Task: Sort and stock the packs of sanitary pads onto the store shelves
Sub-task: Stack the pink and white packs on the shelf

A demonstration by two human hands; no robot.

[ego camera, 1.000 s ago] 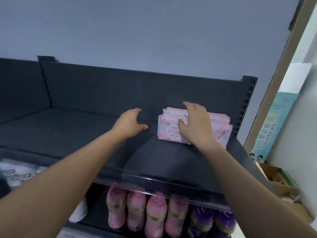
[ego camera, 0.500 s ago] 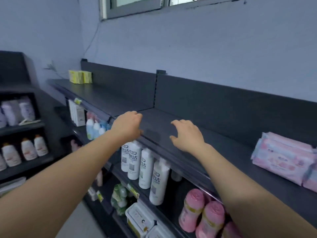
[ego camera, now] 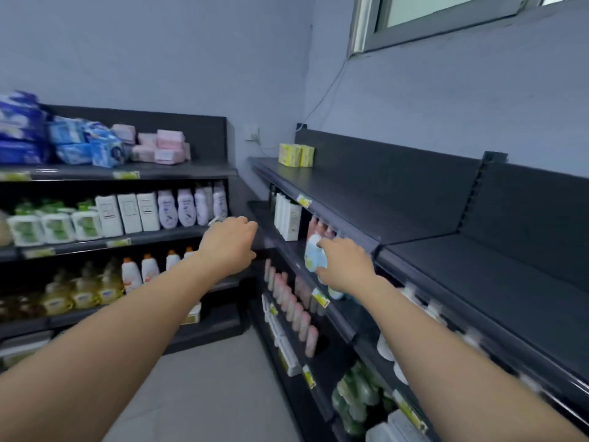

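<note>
Stretching in from the lower corners of the frame, two bare forearms end in hands held in mid-air near the centre. The left hand (ego camera: 230, 247) has its fingers loosely curled under, knuckles up, with nothing in it. The right hand (ego camera: 345, 266) is likewise loosely curled and empty as far as can be seen (its fingertips overlap a pale blue plastic bottle (ego camera: 314, 255) on the shelf behind, and whether they touch it cannot be told). The soft plastic packs of sanitary pads lie at the upper left of the frame, on the top board of the dark grey metal shelving (ego camera: 178, 170). There are dark blue packs (ego camera: 19, 132) at the edge, light blue packs (ego camera: 81, 143) beside them and pink packs (ego camera: 165, 146) further right. On the long dark top shelf (ego camera: 366, 199) at the right, small yellow boxes (ego camera: 296, 155) stand near the corner.
</note>
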